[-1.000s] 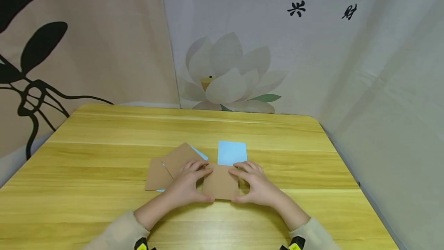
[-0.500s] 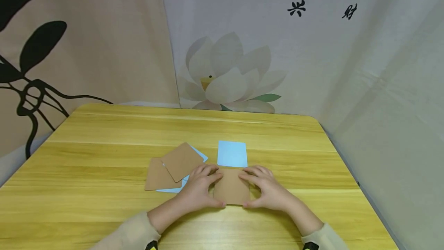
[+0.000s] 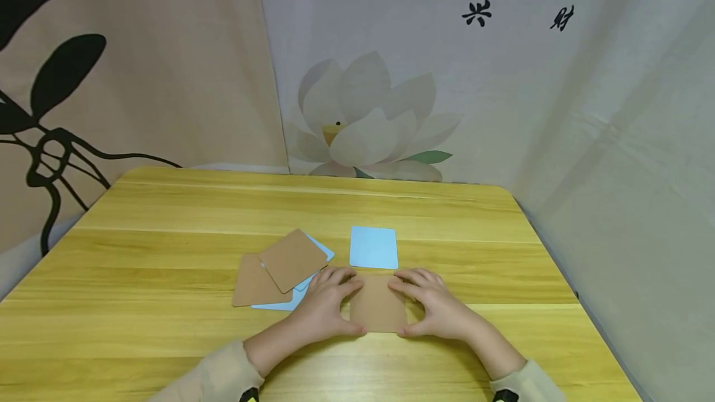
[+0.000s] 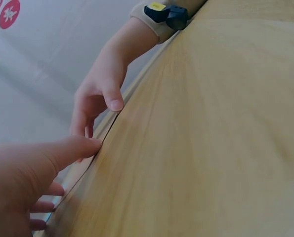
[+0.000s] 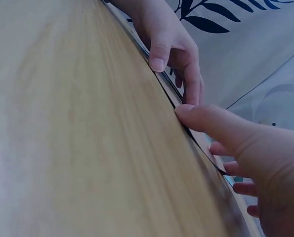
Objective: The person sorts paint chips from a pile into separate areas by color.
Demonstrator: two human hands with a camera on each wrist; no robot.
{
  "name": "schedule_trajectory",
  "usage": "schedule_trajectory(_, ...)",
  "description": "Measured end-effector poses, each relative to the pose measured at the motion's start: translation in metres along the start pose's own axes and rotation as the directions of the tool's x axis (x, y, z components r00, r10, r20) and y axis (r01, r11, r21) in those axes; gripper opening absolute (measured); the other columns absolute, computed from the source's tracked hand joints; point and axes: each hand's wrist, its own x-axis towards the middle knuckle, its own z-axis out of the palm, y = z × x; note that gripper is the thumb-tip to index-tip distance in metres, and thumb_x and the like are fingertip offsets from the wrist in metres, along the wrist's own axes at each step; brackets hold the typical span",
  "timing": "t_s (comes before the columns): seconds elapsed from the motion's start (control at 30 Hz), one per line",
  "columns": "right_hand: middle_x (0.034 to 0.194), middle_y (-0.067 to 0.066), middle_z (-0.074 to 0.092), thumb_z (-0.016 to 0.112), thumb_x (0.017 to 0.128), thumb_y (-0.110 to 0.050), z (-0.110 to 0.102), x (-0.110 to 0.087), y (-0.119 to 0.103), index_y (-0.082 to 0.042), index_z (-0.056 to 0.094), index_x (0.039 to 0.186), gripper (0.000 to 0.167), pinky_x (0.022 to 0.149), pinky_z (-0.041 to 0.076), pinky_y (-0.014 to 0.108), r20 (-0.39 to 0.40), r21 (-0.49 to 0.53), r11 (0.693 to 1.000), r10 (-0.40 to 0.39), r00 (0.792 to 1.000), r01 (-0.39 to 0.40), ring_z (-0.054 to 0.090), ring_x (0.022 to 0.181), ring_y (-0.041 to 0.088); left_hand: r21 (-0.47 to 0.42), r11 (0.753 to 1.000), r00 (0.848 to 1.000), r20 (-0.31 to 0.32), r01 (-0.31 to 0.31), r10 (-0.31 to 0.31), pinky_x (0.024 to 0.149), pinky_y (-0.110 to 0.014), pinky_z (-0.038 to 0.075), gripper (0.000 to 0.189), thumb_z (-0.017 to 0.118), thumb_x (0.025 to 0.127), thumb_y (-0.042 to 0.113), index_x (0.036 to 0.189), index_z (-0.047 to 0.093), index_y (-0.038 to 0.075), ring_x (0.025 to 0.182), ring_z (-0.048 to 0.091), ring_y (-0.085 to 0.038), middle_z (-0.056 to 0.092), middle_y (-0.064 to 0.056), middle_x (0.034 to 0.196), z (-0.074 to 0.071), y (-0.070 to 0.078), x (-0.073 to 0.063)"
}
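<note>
A square brown card (image 3: 378, 304) is at the near middle of the table, between my two hands. At its left side my left hand (image 3: 323, 306) grips it, thumb at the near edge and fingers at the far corner. Mirroring that, my right hand (image 3: 441, 308) holds the right side. In the wrist views only the card's thin edge shows by the left thumb (image 4: 87, 145) and the right thumb (image 5: 189, 110); whether it lies fully flat I cannot tell. Just beyond it a light blue square card (image 3: 373, 247) lies flat.
Left of my left hand lies a loose overlapping pile: a brown card (image 3: 294, 260) over another brown card (image 3: 258, 284), with light blue cards (image 3: 277, 306) partly showing beneath. The wooden table (image 3: 167, 216) ends at a printed curtain (image 3: 223, 67) at the back.
Both hands have moved the brown card to the right and slightly nearer, mostly in the first half second. More of the pile's blue cards now shows.
</note>
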Motion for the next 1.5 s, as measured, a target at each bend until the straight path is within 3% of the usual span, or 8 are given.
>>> schedule_trajectory(0.43,0.150,0.004,0.034,0.072,0.074,-0.059,-0.002,0.000,-0.002,-0.019,0.047,0.143,0.083,0.105,0.016,0.062,0.016,-0.014,1.000,0.010,1.000,-0.009,0.024,0.136,0.034,-0.020,1.000,1.000,0.017,0.003,-0.003,0.106,-0.060,0.016,0.082,0.080,0.065,0.056,0.131,0.060,0.011,0.132,0.031,-0.034,0.042,-0.009,0.142,-0.001,-0.002,-0.002)
schedule_trajectory(0.87,0.151,0.005,0.034,0.074,0.072,-0.059,-0.003,0.005,-0.004,-0.019,0.050,0.141,0.083,0.106,0.016,0.061,-0.050,-0.007,1.000,-0.010,0.999,0.010,0.025,0.136,0.037,-0.065,0.998,0.998,-0.062,-0.015,0.011,0.106,-0.060,0.016,0.082,0.083,0.063,0.053,0.130,0.060,0.011,0.132,0.031,-0.035,0.044,-0.008,0.142,-0.010,-0.010,-0.004)
schedule_trajectory(1.1,0.151,0.005,0.033,0.079,0.072,-0.052,-0.004,0.016,-0.006,-0.021,0.049,0.142,0.082,0.106,0.015,0.060,-0.074,0.030,0.999,-0.013,0.997,0.015,0.024,0.137,0.036,-0.095,0.995,0.995,-0.096,0.026,-0.035,0.106,-0.059,0.013,0.083,0.084,0.064,0.049,0.133,0.058,0.010,0.133,0.029,-0.033,0.042,-0.008,0.144,-0.020,-0.021,-0.012)
schedule_trajectory(1.27,0.151,0.003,0.033,0.079,0.073,-0.050,-0.004,0.028,-0.008,-0.022,0.048,0.142,0.080,0.107,0.015,0.057,-0.074,0.021,0.999,-0.023,0.997,0.024,0.024,0.137,0.031,-0.106,0.994,0.987,-0.151,0.039,-0.055,0.104,-0.059,0.015,0.080,0.085,0.066,0.043,0.131,0.059,0.007,0.130,0.031,-0.032,0.044,-0.010,0.142,-0.028,-0.034,-0.021)
schedule_trajectory(1.5,0.151,0.005,0.035,0.079,0.074,-0.048,-0.003,0.049,-0.015,-0.020,0.049,0.142,0.079,0.107,0.016,0.055,-0.071,0.043,0.997,-0.065,0.995,0.068,0.025,0.137,0.032,-0.090,0.991,0.964,-0.240,0.095,-0.114,0.102,-0.064,0.016,0.073,0.086,0.066,0.039,0.128,0.063,0.009,0.129,0.032,-0.036,0.045,-0.012,0.140,-0.040,-0.052,-0.033)
